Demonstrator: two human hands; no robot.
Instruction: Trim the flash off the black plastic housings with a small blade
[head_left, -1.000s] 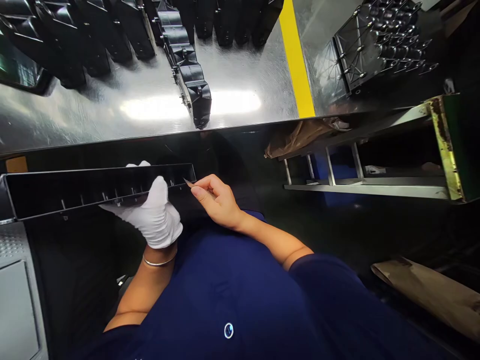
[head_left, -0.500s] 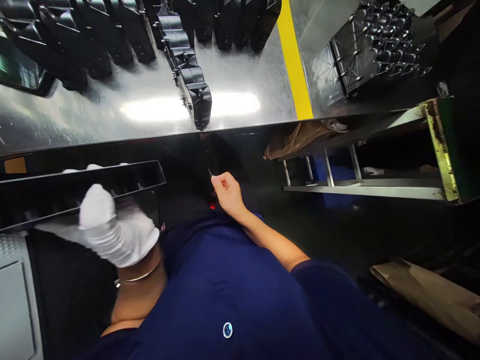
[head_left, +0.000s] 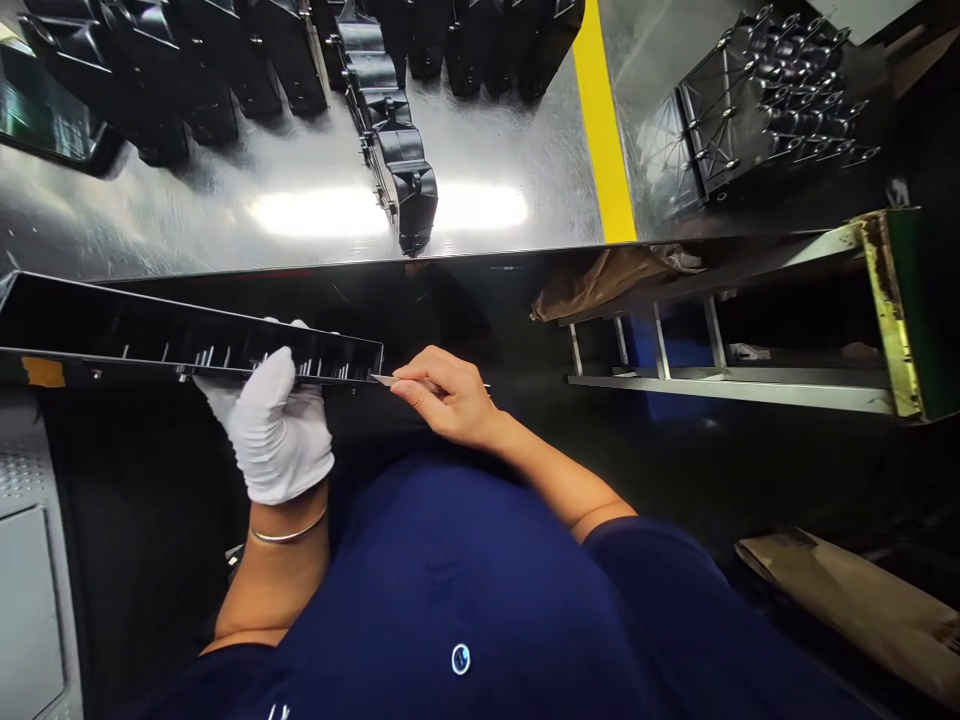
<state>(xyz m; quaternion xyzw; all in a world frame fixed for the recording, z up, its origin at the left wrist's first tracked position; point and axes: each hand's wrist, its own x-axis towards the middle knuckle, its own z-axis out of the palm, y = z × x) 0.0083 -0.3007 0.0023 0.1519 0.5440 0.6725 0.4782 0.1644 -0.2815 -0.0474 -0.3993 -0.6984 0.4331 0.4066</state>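
Observation:
My left hand (head_left: 281, 435), in a white glove, is closed around the near wall of a long black plastic housing (head_left: 150, 325). The housing lies across the left side of the view, its open, ribbed inside facing me. My bare right hand (head_left: 450, 395) pinches a thin blade (head_left: 385, 380), which looks like a knife blade; its handle is mostly hidden in my fingers. The blade's tip is at the right end corner of the housing, seemingly touching the edge.
On the metal table (head_left: 495, 150) stand several black plastic housings (head_left: 405, 170). A yellow stripe (head_left: 604, 130) runs across it, with stacked black parts (head_left: 772, 110) beyond. To the right are a metal rack (head_left: 735, 390) and brown paper (head_left: 847, 600); a grey panel (head_left: 34, 610) is at lower left.
The black housing has swung and shifted right with my left hand, its right end now near my right hand. My right hand has turned so the blade points left at the housing's corner.

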